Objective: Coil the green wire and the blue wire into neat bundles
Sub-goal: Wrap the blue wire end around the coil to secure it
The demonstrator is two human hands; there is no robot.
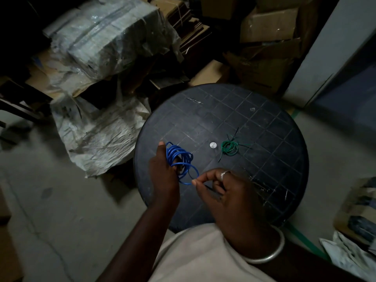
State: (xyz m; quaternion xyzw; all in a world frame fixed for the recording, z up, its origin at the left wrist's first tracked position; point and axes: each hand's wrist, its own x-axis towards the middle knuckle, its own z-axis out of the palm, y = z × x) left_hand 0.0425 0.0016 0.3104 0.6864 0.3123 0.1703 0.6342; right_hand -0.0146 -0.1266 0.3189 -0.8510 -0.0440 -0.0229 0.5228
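I record cardboard boxes (268,27) heaped at the far side; I cannot make out their contents. The round black table (264,123) has a scuffed, grid-moulded top. The left hand (162,174) holds the blue wire (181,161) over the table's left edge, with glossy loose loops round its fingers. The right hand (227,192) pinches the nearest loop between thumb and forefinger. The green wire (229,147) lies on the table in a small coil with its ends straggling, just right of the silver centre disc (213,144).
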